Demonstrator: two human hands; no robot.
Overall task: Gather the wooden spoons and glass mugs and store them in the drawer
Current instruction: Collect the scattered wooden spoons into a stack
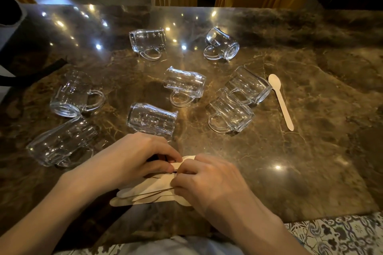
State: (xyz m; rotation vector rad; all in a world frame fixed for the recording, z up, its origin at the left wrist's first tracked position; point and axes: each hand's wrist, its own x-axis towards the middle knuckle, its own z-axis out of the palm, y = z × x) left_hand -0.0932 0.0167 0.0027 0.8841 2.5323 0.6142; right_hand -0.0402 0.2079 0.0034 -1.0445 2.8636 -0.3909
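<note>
Both hands work at the near edge of the counter [310, 151]. The left hand [132, 159] and right hand [207, 180] pinch a fanned bundle of wooden spoons [145, 194] from either side. One loose spoon [280, 99] lies well apart to the right. Eight glass mugs [152, 120] lie on their sides across the counter.

Risk: the nearest mug sits just beyond the left hand; a careless lift may knock it rolling. An uneven pinch may let the bundle splay and slip.

Not visible: the drawer, the spoon count, the bundle section under the hands
</note>
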